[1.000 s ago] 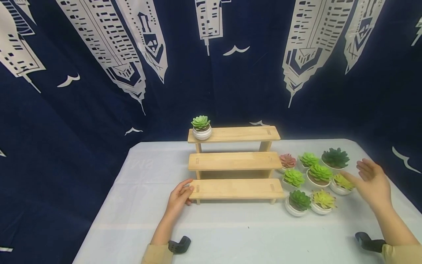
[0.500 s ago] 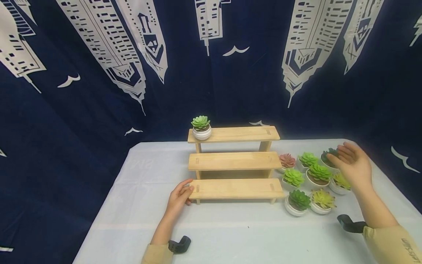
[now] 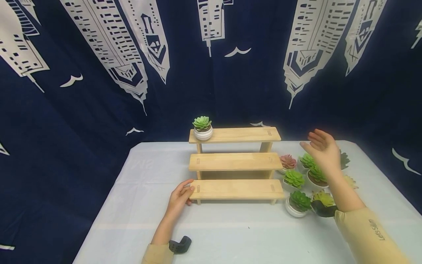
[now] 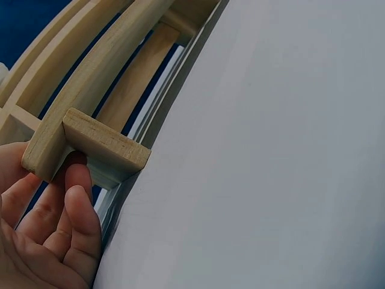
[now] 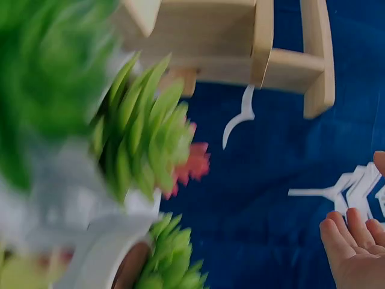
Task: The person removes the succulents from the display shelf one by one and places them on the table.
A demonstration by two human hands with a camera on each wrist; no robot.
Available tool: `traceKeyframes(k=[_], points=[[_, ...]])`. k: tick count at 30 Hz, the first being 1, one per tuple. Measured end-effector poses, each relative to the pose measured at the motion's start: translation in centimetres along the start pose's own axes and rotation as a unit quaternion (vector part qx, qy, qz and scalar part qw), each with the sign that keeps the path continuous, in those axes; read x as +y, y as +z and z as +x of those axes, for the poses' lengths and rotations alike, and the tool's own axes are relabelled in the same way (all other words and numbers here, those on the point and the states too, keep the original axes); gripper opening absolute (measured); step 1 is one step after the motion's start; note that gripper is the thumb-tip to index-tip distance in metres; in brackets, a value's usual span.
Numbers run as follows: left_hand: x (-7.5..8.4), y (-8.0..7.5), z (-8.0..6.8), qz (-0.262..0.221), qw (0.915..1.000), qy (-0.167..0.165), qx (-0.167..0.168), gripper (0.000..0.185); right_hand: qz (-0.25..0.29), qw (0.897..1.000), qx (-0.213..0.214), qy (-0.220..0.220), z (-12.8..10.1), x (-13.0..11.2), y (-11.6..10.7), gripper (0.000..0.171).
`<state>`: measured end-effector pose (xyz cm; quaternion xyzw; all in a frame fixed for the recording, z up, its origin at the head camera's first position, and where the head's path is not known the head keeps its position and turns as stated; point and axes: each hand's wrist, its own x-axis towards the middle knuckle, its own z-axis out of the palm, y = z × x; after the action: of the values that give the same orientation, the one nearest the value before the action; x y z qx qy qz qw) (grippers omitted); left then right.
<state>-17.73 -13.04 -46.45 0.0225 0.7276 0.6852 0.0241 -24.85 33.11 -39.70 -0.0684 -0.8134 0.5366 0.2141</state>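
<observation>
A three-step wooden stand sits on the white table. One green succulent in a white pot stands at the left end of its top step. My left hand rests against the left end of the bottom step, its fingers touching the wood near the leg. My right hand hovers open and holds nothing, above several potted succulents grouped right of the stand. In the right wrist view those plants are close and blurred, with my fingertips at the lower right.
A dark blue curtain printed with white skyscrapers hangs behind and around the table. A pink succulent stands nearest the stand's right leg. Bare tablecloth lies in front of the stand and to its left.
My right hand has risen and swung left, from the right edge of the succulent group to above its back left. The left hand and the stand have not moved.
</observation>
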Motion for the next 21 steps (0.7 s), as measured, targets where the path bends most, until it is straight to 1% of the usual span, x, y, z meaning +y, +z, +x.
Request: traceKeyframes(k=[2,5,8,11,18,21], points=[[0.0,0.0,0.0,0.001,1.0000,0.001,-0.001,0.040,0.015,1.000,-0.003,-0.004,-0.7,-1.9,0.9,0.071],[0.0,0.0,0.0,0.002,1.0000,0.002,-0.002,0.040,0.025,1.000,-0.009,-0.006,-2.2,-5.9,2.3,0.069],[0.1,0.1,0.0,0.004,1.0000,0.000,0.000,0.040,0.046,0.999,-0.020,-0.015,-3.0,-8.1,3.5,0.067],[0.1,0.1,0.0,0.002,1.0000,-0.003,0.001,0.040,0.073,0.997,-0.028,-0.017,-3.0,-9.0,4.7,0.066],[0.2,0.3,0.0,0.006,0.9999,-0.006,0.008,0.040,0.099,0.994,-0.043,-0.030,-3.0,-10.0,6.7,0.062],[0.2,0.3,-0.1,0.007,0.9999,-0.007,0.009,0.040,0.120,0.990,-0.055,-0.039,-3.0,-10.4,7.4,0.063]])
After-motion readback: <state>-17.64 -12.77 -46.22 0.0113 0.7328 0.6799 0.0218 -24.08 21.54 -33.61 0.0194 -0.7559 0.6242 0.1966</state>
